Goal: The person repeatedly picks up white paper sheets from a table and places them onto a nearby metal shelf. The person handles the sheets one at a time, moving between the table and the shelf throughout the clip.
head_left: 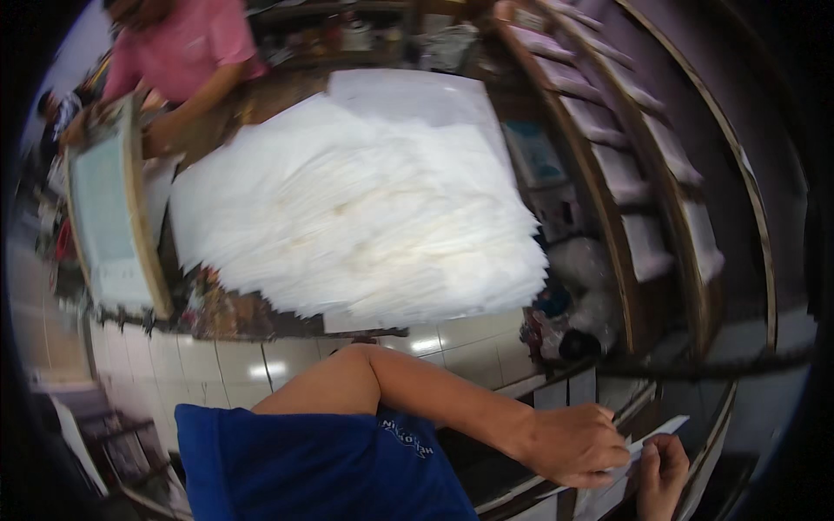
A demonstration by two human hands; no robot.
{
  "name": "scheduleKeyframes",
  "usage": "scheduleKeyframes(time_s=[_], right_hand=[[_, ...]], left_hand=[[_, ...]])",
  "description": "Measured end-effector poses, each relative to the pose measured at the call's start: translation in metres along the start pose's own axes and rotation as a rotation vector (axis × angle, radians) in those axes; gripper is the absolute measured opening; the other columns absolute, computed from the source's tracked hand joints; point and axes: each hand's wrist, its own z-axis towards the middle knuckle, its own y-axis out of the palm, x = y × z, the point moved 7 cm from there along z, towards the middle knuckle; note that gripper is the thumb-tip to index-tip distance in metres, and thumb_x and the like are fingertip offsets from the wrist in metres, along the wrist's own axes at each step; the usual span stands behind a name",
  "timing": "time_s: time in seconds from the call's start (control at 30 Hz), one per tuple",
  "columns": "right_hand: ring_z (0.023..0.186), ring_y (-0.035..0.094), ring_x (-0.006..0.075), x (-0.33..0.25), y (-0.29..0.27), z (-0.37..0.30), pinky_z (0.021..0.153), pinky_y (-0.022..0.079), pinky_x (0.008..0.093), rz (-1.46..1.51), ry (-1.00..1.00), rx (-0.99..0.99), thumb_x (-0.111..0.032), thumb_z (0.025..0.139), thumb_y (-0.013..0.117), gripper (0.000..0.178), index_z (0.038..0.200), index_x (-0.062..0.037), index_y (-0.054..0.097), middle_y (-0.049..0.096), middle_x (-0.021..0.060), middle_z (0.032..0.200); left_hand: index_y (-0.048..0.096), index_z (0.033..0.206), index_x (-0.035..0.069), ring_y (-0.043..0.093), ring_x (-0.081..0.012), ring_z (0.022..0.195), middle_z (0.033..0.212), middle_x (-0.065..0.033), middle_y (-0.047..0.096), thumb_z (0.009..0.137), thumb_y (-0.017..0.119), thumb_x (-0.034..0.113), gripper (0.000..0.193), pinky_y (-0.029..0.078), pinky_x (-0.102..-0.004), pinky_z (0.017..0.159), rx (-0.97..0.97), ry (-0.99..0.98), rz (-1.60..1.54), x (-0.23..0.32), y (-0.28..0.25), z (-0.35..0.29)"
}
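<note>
At the lower right, my left hand reaches across with its fingers curled at one end of a thin white piece of paper. My right hand pinches the same paper between thumb and fingers, close beside the left. The paper looks like a narrow strip, seen nearly edge-on, so its full size is hidden. Both hands are over a wooden slatted rack with white sheets in it.
A table bears a big fanned-out spread of white sheets. At the upper left, a person in a pink shirt handles a wooden-framed screen. Tall wooden racks with white sheets stand at right. Clear plastic bags lie beside the table.
</note>
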Motion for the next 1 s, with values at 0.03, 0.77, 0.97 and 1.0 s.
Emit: scheduleKeyframes(time_s=[0.03,0.77,0.97,1.0], right_hand=[[0.097,0.055,0.0267,0.006,-0.003,0.002,0.089,0.041,0.0379,-0.063,-0.019,0.02,-0.026,0.093,0.052,0.032,0.114,-0.0025,0.059,0.058,0.0156,0.107],[0.078,0.045,0.0074,0.059,-0.153,0.028,0.07,0.038,0.0226,0.095,-0.145,0.663,-0.02,0.092,0.055,0.019,0.097,-0.0019,0.057,0.05,-0.0023,0.083],[0.059,0.041,0.0032,0.217,-0.173,-0.149,0.051,0.033,0.0221,0.427,0.374,1.025,-0.021,0.088,0.059,0.013,0.093,-0.0088,0.06,0.05,-0.0046,0.072],[0.058,0.042,0.0039,0.24,-0.167,-0.176,0.051,0.034,0.0227,0.447,0.455,1.062,-0.02,0.088,0.059,0.012,0.092,-0.0086,0.06,0.051,-0.0038,0.071]], left_hand=[[0.053,0.082,0.004,0.056,-0.0255,0.064,0.068,-0.0073,0.053,0.084,0.061,0.02,0.018,0.039,-0.036,0.062,0.014,-0.027,0.021,0.001,-0.014,-0.008],[0.066,0.094,-0.004,0.062,-0.0189,0.067,0.078,-0.0139,0.066,0.08,0.061,0.004,0.017,0.048,-0.0292,0.063,0.332,-1.056,0.534,0.009,-0.247,-0.221],[0.066,0.105,-0.001,0.057,-0.0164,0.07,0.085,-0.0116,0.067,0.09,0.057,0.016,0.024,0.044,-0.029,0.061,0.086,-1.003,0.437,-0.031,-0.235,-0.204],[0.066,0.105,-0.001,0.057,-0.0161,0.071,0.085,-0.0111,0.067,0.09,0.057,0.016,0.024,0.044,-0.0284,0.06,0.053,-1.005,0.425,-0.038,-0.233,-0.2]])
